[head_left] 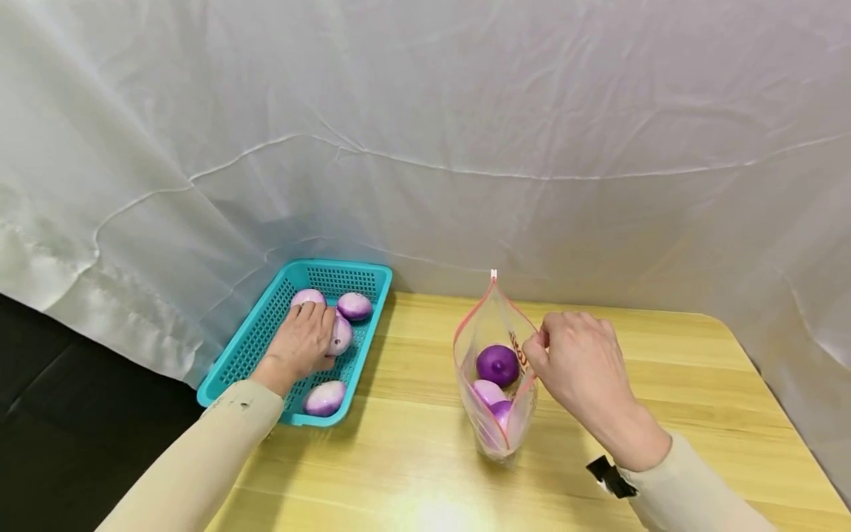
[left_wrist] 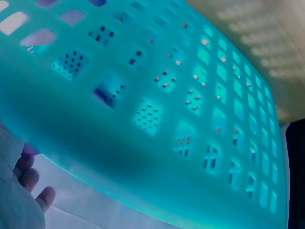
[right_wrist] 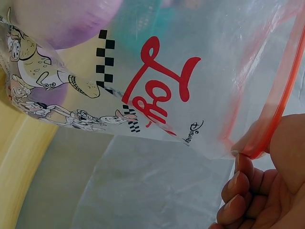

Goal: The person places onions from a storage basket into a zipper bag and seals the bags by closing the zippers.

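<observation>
My left hand (head_left: 302,343) reaches into a turquoise plastic basket (head_left: 382,325) and grips a purple-and-white onion (head_left: 340,335). Around it in the basket lie other onions, one (head_left: 354,306) toward the back, one (head_left: 308,296) beyond the fingers and one (head_left: 324,398) at the near end. With thumb and fingers, my right hand (head_left: 585,362) pinches the red-edged rim of a clear zip bag (head_left: 468,355), which stands with its mouth spread. Inside the bag are a dark purple onion (head_left: 498,365) and paler ones. Red lettering and cartoon figures mark the bag's side in the right wrist view.
Bag and basket stand on a light wooden table (head_left: 412,399), the basket at its left end. A pale cloth (head_left: 465,148) hangs behind the table. Something black (head_left: 80,421) lies left of the table. The basket's perforated wall (left_wrist: 138,157) fills most of the left wrist view.
</observation>
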A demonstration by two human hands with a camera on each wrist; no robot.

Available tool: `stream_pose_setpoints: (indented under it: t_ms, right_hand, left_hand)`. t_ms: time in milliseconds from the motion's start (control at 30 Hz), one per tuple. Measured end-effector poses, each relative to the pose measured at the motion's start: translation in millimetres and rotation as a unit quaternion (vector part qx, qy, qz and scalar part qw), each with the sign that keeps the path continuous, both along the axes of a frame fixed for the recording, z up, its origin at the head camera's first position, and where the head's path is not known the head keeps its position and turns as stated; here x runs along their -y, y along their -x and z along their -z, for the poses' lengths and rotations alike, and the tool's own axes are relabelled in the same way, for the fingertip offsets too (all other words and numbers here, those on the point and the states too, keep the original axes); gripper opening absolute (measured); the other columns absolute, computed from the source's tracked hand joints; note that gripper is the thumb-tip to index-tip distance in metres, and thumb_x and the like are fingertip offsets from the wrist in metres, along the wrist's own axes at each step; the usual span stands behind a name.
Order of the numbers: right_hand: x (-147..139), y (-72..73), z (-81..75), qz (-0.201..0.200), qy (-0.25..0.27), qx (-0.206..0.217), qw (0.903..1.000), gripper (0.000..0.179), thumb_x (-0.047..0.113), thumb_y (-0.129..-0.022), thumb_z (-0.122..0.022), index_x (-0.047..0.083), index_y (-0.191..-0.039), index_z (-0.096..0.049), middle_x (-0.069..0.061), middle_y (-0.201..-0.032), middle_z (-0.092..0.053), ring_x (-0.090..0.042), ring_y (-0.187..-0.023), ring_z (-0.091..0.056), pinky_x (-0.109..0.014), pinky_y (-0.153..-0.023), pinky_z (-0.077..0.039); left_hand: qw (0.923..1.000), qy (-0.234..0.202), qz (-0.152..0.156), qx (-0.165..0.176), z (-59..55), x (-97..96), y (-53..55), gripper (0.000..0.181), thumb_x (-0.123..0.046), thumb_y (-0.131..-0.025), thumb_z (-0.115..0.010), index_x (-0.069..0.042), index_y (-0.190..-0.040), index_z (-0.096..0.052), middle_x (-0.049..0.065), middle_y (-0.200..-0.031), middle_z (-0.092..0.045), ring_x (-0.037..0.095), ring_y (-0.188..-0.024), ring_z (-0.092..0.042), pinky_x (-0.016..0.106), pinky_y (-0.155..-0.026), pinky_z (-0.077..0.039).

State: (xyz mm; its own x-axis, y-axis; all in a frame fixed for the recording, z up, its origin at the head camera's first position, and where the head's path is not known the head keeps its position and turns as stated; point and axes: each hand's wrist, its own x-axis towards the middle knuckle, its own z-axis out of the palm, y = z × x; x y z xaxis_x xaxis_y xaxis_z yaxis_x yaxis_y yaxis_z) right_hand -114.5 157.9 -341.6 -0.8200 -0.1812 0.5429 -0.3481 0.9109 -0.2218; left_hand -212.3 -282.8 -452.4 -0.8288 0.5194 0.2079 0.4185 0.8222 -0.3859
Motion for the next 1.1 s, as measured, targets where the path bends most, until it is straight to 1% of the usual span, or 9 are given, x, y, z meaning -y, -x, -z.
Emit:
stream_pose_setpoints:
  t_ms: [233, 367, 467, 600, 700, 867, 1000, 1100]
  right_hand:
    - [3, 1.5, -1.1, -0.001, 0.001, -0.001, 1.0000, 0.023, 0.008, -0.082, -0.057, 0.016, -0.062, -0.047, 0.002, -0.060, -0.044, -0.023, -0.062, -0.044, -0.042, -0.066, -0.036]
    - [3, 2.7, -1.3, -0.002, 0.000, -0.005, 1.0000, 0.022, 0.007, -0.081, -0.057, 0.016, -0.063, -0.048, 0.002, -0.060, -0.044, -0.023, -0.062, -0.044, -0.041, -0.065, -0.036]
    - [4, 3.5, -1.3, -0.003, 0.000, -0.010, 0.9999, 0.022, 0.008, -0.081, -0.057, 0.016, -0.062, -0.048, 0.002, -0.060, -0.044, -0.023, -0.061, -0.044, -0.042, -0.064, -0.036]
    - [4, 3.6, -1.0, -0.001, 0.000, -0.010, 0.9999, 0.022, 0.008, -0.081, -0.058, 0.016, -0.063, -0.048, 0.002, -0.060, -0.044, -0.024, -0.062, -0.045, -0.043, -0.065, -0.037]
    - [4, 3.3, -0.8, 0.000, -0.001, -0.007, 1.0000, 0.022, 0.008, -0.081, -0.058, 0.016, -0.063, -0.048, 0.002, -0.060, -0.045, -0.024, -0.062, -0.045, -0.043, -0.066, -0.037]
    - [4, 2.8, -0.6, -0.002, 0.000, -0.008, 1.0000, 0.022, 0.008, -0.080, -0.058, 0.016, -0.063, -0.047, 0.002, -0.060, -0.044, -0.023, -0.061, -0.044, -0.043, -0.066, -0.037]
    - [4, 3.9, -0.6, -0.005, 0.003, -0.016, 0.9999, 0.022, 0.008, -0.079, -0.058, 0.016, -0.062, -0.047, 0.002, -0.059, -0.043, -0.023, -0.061, -0.044, -0.044, -0.065, -0.038]
    - [4, 5.1, -0.4, -0.007, 0.005, -0.024, 0.9997, 0.023, 0.007, -0.079, -0.058, 0.016, -0.061, -0.047, 0.002, -0.060, -0.044, -0.024, -0.060, -0.045, -0.044, -0.064, -0.038]
  left_hand:
    - [0.9991, -0.026, -0.005, -0.035, -7.6, 7.9, 1.8, 0.085, -0.048, -0.073, -0.088, 0.006, -0.125, -0.050, 0.026, -0.117, -0.057, 0.043, -0.113, -0.055, 0.056, -0.102, -0.047]
    - [0.9979, -0.030, -0.014, -0.055, -13.2, 9.8, 2.3, 0.081, -0.047, -0.077, -0.084, 0.007, -0.127, -0.049, 0.026, -0.118, -0.058, 0.043, -0.113, -0.055, 0.055, -0.102, -0.046]
    - [0.9972, -0.029, -0.022, -0.065, -16.6, 9.9, 2.8, 0.081, -0.047, -0.080, -0.082, 0.008, -0.129, -0.049, 0.026, -0.118, -0.059, 0.043, -0.112, -0.055, 0.055, -0.101, -0.046]
    - [0.9964, -0.036, -0.027, -0.071, -19.9, 10.0, 2.4, 0.083, -0.048, -0.081, -0.084, 0.009, -0.130, -0.048, 0.027, -0.117, -0.059, 0.044, -0.111, -0.055, 0.056, -0.102, -0.046]
    - [0.9950, -0.060, -0.026, -0.075, -21.9, 10.9, 2.1, 0.083, -0.047, -0.080, -0.087, 0.007, -0.128, -0.047, 0.027, -0.117, -0.057, 0.045, -0.111, -0.054, 0.057, -0.103, -0.045]
    - [0.9901, -0.099, -0.026, -0.097, -28.6, 12.5, 2.8, 0.078, -0.042, -0.080, -0.088, 0.005, -0.124, -0.045, 0.024, -0.114, -0.051, 0.044, -0.109, -0.050, 0.056, -0.099, -0.043]
    - [0.9854, -0.115, -0.026, -0.123, -38.2, 12.5, 3.4, 0.080, -0.042, -0.080, -0.087, 0.006, -0.126, -0.043, 0.024, -0.112, -0.049, 0.042, -0.106, -0.048, 0.054, -0.094, -0.043]
    - [0.9808, -0.130, -0.016, -0.145, -44.9, 11.2, 3.3, 0.083, -0.043, -0.079, -0.089, 0.007, -0.127, -0.043, 0.026, -0.112, -0.050, 0.043, -0.106, -0.048, 0.055, -0.092, -0.043]
